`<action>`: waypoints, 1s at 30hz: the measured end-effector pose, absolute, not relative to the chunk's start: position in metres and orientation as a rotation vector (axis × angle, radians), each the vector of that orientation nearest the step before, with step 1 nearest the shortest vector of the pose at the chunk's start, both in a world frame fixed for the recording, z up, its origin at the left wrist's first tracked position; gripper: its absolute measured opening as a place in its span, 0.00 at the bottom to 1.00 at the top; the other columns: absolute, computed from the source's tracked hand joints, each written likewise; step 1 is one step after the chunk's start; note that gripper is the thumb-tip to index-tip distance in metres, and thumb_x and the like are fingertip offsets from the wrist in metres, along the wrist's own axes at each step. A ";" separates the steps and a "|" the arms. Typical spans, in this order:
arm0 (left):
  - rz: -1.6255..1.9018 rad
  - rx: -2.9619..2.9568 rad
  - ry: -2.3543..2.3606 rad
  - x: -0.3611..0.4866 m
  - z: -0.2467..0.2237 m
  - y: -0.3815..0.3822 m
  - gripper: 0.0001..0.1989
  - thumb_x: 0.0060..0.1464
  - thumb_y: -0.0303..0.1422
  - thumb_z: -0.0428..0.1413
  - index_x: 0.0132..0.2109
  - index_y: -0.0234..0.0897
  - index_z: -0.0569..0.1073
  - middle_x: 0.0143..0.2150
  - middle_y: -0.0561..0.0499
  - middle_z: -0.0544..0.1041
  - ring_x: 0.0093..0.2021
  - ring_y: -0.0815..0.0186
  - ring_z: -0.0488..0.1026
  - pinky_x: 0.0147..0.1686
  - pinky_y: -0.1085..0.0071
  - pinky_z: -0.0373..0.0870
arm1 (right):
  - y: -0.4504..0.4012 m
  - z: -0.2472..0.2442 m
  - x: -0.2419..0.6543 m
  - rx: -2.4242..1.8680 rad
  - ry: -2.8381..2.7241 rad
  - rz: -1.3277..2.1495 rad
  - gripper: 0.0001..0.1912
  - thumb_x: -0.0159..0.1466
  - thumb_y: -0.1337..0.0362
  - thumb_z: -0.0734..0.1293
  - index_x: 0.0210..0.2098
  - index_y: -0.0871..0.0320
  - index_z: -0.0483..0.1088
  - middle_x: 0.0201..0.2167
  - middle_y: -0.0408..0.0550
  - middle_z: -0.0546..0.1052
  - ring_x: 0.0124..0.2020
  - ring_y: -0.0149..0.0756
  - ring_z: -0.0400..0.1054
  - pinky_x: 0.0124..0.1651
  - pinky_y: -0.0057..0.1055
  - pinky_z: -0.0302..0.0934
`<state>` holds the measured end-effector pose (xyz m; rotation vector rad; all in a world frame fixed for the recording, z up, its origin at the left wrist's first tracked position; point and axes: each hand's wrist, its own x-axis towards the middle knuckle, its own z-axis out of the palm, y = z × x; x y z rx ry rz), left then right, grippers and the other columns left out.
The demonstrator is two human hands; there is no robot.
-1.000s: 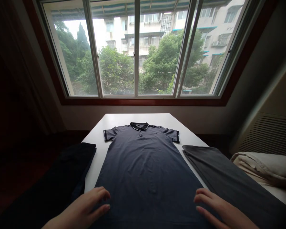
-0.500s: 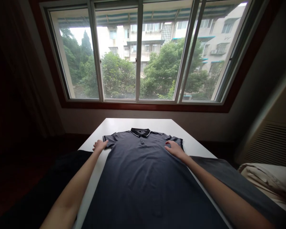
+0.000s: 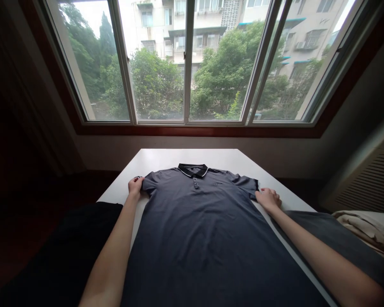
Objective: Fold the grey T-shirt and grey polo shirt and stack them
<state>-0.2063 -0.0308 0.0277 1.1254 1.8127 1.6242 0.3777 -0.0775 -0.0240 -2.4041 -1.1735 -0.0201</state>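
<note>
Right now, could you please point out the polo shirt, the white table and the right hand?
Polo shirt (image 3: 208, 226): head view, the front of its body.
White table (image 3: 160, 157): head view, bare top near its far edge.
Right hand (image 3: 269, 198): head view, back of the hand.

On the left side of the desk (image 3: 160, 157), the person's left hand (image 3: 135, 186) is bare, with a slim wrist and a bare left forearm (image 3: 115, 238) broadening toward the elbow, and on its right side the right hand (image 3: 269, 198) and tapering right forearm (image 3: 320, 256) are likewise bare.
</note>
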 end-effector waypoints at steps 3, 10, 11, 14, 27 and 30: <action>1.632 1.125 1.745 -0.186 0.040 -0.020 0.08 0.46 0.38 0.54 0.30 0.39 0.63 0.26 0.54 0.68 0.31 0.64 0.69 0.33 0.68 0.69 | -0.079 -0.023 0.374 -2.414 -1.212 -0.026 0.25 0.61 0.57 0.59 0.53 0.63 0.68 0.57 0.63 0.67 0.58 0.56 0.61 0.58 0.48 0.56; 1.393 1.686 1.534 -0.133 0.038 -0.036 0.07 0.45 0.30 0.58 0.31 0.40 0.65 0.40 0.50 0.76 0.45 0.61 0.73 0.50 0.67 0.67 | -0.083 -0.017 0.367 -2.435 -1.248 -0.039 0.25 0.62 0.58 0.58 0.55 0.63 0.68 0.57 0.63 0.67 0.58 0.54 0.61 0.58 0.46 0.57; 1.251 1.850 1.491 -0.129 0.033 -0.042 0.07 0.46 0.29 0.58 0.32 0.40 0.66 0.45 0.48 0.77 0.49 0.60 0.73 0.52 0.66 0.66 | -0.083 -0.017 0.367 -2.436 -1.249 -0.037 0.25 0.62 0.58 0.58 0.55 0.63 0.67 0.57 0.62 0.67 0.58 0.54 0.61 0.58 0.46 0.57; 0.884 2.178 1.462 -0.122 0.017 -0.060 0.07 0.50 0.31 0.58 0.38 0.40 0.67 0.55 0.43 0.74 0.57 0.58 0.69 0.56 0.65 0.64 | -0.083 -0.018 0.367 -2.428 -1.244 -0.024 0.25 0.63 0.58 0.57 0.55 0.63 0.68 0.57 0.62 0.67 0.58 0.54 0.61 0.58 0.45 0.56; 0.824 2.185 1.931 -0.122 0.013 -0.080 0.15 0.65 0.39 0.47 0.49 0.37 0.72 0.51 0.42 0.77 0.53 0.57 0.72 0.55 0.63 0.61 | -0.090 -0.008 0.359 -2.352 -1.196 0.018 0.30 0.57 0.49 0.65 0.50 0.65 0.69 0.55 0.66 0.66 0.56 0.57 0.60 0.58 0.48 0.55; 0.819 2.206 1.942 -0.123 0.010 -0.078 0.14 0.65 0.38 0.47 0.48 0.37 0.72 0.50 0.43 0.77 0.51 0.58 0.73 0.53 0.64 0.62 | -0.090 0.002 0.353 -2.404 -1.147 0.071 0.29 0.55 0.49 0.68 0.48 0.65 0.69 0.55 0.68 0.64 0.58 0.60 0.58 0.59 0.50 0.53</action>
